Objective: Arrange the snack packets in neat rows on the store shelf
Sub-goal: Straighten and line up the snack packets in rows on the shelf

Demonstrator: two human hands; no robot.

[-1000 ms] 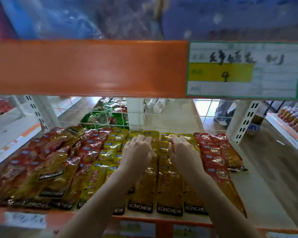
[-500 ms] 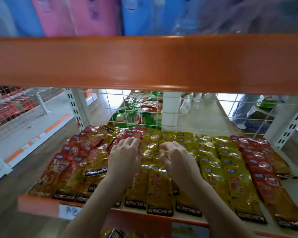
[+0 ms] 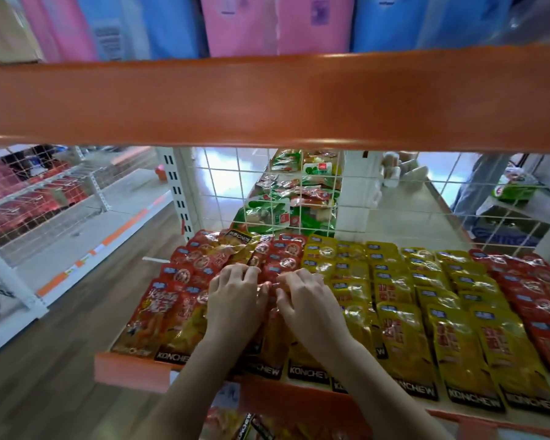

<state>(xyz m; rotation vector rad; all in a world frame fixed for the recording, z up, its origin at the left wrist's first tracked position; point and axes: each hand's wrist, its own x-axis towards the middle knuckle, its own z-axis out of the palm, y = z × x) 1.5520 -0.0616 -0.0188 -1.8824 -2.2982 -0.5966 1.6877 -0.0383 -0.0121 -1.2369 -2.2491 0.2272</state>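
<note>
Store shelving fills the view: an orange beam [image 3: 267, 100] crosses overhead with pink and blue packages [image 3: 245, 23] stacked above it, and a white wire grid [image 3: 235, 185] backs the shelf [image 3: 131, 369] being worked on.

Both hands sit side by side, thumbs almost touching, on the red snack packets [image 3: 185, 300] at the left part of the shelf. The left hand [image 3: 235, 300] has its fingers bent down onto the packets, fingertips at the far edge of one; the right hand [image 3: 308, 303] lies likewise, just left of where the yellow packets [image 3: 400, 312] begin. Whether either hand truly pinches a packet or only presses on it cannot be told, since the fingertips are partly hidden by glossy film.

Outward from the hands, the yellow packets run in orderly overlapping rows from near to far, and another red group [image 3: 534, 300] lies at the far right. The red packets on the left look looser: one packet [image 3: 235, 242] at the far end lies turned round, its printed band pointing away. Beyond the grid, green packets [image 3: 267, 214] rest on another shelf.

My reading is that the left red rows are being squared up. The slick film is the hazard: a push from both hands could slide the overlapped stack as one, nudging near packets over the shelf's front lip or shoving them into the tidy yellow row beside. Packets already show below that edge.
</note>
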